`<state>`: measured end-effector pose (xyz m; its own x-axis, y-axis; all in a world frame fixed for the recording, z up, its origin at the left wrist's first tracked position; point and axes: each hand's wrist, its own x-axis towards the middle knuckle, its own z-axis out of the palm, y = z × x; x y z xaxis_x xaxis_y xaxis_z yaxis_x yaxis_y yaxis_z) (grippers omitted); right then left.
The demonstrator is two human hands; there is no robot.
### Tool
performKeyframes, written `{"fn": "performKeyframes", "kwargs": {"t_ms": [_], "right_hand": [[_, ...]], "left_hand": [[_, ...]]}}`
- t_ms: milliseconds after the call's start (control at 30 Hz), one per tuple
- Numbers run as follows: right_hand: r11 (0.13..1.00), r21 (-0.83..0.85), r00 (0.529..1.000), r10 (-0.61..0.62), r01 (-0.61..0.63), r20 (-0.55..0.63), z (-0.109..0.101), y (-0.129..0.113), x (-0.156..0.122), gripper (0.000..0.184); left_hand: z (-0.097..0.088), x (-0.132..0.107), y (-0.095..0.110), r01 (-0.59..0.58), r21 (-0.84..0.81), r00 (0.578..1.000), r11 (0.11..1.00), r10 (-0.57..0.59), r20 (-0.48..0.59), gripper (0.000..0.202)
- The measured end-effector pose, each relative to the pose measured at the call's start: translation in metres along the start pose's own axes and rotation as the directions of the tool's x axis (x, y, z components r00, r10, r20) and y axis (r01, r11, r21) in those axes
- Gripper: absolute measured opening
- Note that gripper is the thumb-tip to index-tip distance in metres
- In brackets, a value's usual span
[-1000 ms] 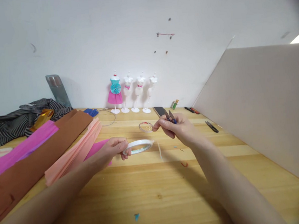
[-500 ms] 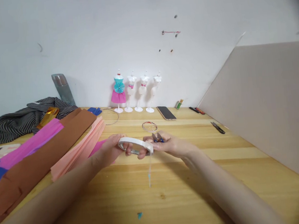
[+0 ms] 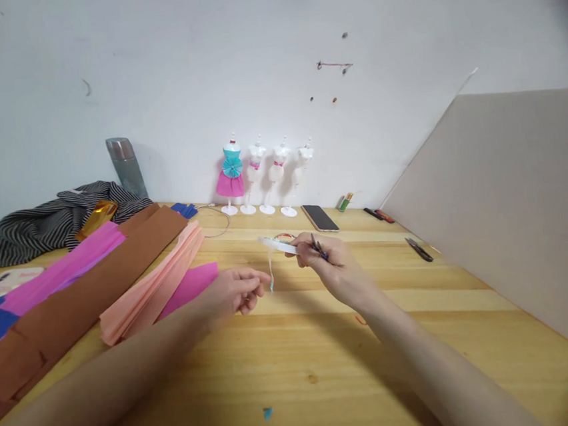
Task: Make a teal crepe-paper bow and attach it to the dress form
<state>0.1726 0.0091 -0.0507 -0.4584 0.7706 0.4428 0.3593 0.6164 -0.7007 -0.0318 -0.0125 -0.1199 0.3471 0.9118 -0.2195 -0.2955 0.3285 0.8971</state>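
Observation:
My right hand (image 3: 326,259) grips a white roll of tape (image 3: 281,245) near its edge, with the roll tilted almost edge-on. Small scissors (image 3: 319,246) are held in the same hand, their blades pointing up. From the roll's left side hangs a narrow loose strip of tape (image 3: 270,274) with a bluish bit at its lower end. My left hand (image 3: 245,289) is beside that strip, its fingers loosely bent and apart, the index fingertip close to the tape; whether it touches cannot be made out.
Several small dress-form stands (image 3: 232,168) line the wall, one dressed in turquoise and pink. Brown sheets (image 3: 93,271) and folded peach paper (image 3: 154,279) lie left. A phone (image 3: 320,217) and black snips (image 3: 419,249) lie right. A teal scrap (image 3: 268,413) is in front.
My left hand has let go of the tape roll and dropped below it. My right hand has raised and turned the roll edge-on. The view has shifted slightly.

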Motion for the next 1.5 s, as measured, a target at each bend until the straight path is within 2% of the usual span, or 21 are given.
{"fn": "performKeyframes", "kwargs": {"t_ms": [67, 133, 333, 500, 633, 733, 900, 1033, 1133, 1233, 1300, 1367, 1433, 1500], "right_hand": [[1.0, -0.022, 1.0, -0.009, 0.009, -0.002, -0.001, 0.0, 0.001, 0.031], [1.0, -0.026, 1.0, -0.011, 0.011, -0.006, -0.001, 0.001, 0.002, 0.032], [1.0, -0.024, 0.999, -0.001, 0.0, -0.038, -0.002, 0.003, 0.003, 0.031], [1.0, -0.014, 1.0, 0.013, -0.014, -0.026, -0.003, 0.006, 0.004, 0.025], [1.0, -0.021, 1.0, 0.022, -0.022, -0.021, -0.004, 0.009, 0.006, 0.026], [1.0, -0.03, 0.999, 0.002, -0.003, -0.034, -0.008, 0.01, 0.007, 0.029], [1.0, 0.02, 0.991, -0.012, 0.014, -0.131, -0.018, 0.019, 0.009, 0.026], [0.98, 0.171, 0.964, -0.056, 0.103, -0.261, -0.027, 0.041, 0.014, 0.02], [0.965, 0.218, 0.936, -0.066, 0.149, -0.346, -0.037, 0.054, 0.018, 0.024], [0.955, 0.232, 0.916, -0.08, 0.183, -0.392, -0.044, 0.055, 0.018, 0.031], [0.964, 0.164, 0.916, -0.134, 0.209, -0.379, -0.047, 0.049, 0.016, 0.031], [0.967, -0.019, 0.918, -0.247, 0.253, -0.309, -0.047, 0.041, 0.013, 0.03], [0.911, -0.265, 0.911, -0.369, 0.316, -0.183, -0.045, 0.032, 0.012, 0.027], [0.804, -0.456, 0.887, -0.458, 0.382, -0.065, -0.04, 0.027, 0.011, 0.02]], "left_hand": [[0.009, -0.007, 0.002, 0.014, -0.019, 0.993, 1.0, -0.012, 0.12, 0.036], [0.017, -0.013, 0.005, 0.018, -0.038, 0.985, 0.999, -0.012, 0.17, 0.038], [0.022, -0.018, 0.01, 0.052, -0.101, 0.986, 0.994, -0.034, 0.166, 0.024], [0.023, -0.02, 0.011, 0.067, -0.134, 0.976, 0.989, -0.037, 0.214, 0.027], [0.025, -0.02, 0.011, -0.001, -0.058, 0.991, 0.998, 0.009, 0.135, 0.023], [0.02, -0.016, 0.017, -0.024, 0.007, 0.996, 1.0, 0.023, 0.081, 0.023], [0.001, -0.012, 0.04, -0.05, 0.096, 0.999, 0.994, 0.047, 0.026, 0.015], [-0.01, -0.013, 0.052, -0.096, 0.128, 0.995, 0.987, 0.093, 0.031, 0.017], [-0.016, -0.012, 0.053, -0.138, 0.129, 0.99, 0.982, 0.134, 0.04, 0.018], [-0.019, -0.011, 0.052, -0.141, 0.121, 0.989, 0.983, 0.134, 0.063, 0.016], [-0.018, -0.013, 0.053, -0.128, 0.116, 0.988, 0.985, 0.118, 0.096, 0.015], [-0.015, -0.016, 0.055, -0.12, 0.114, 0.987, 0.986, 0.106, 0.124, 0.014], [-0.01, -0.021, 0.058, -0.12, 0.125, 0.986, 0.985, 0.104, 0.13, 0.015], [-0.004, -0.026, 0.06, -0.124, 0.146, 0.987, 0.981, 0.107, 0.122, 0.016]]}}
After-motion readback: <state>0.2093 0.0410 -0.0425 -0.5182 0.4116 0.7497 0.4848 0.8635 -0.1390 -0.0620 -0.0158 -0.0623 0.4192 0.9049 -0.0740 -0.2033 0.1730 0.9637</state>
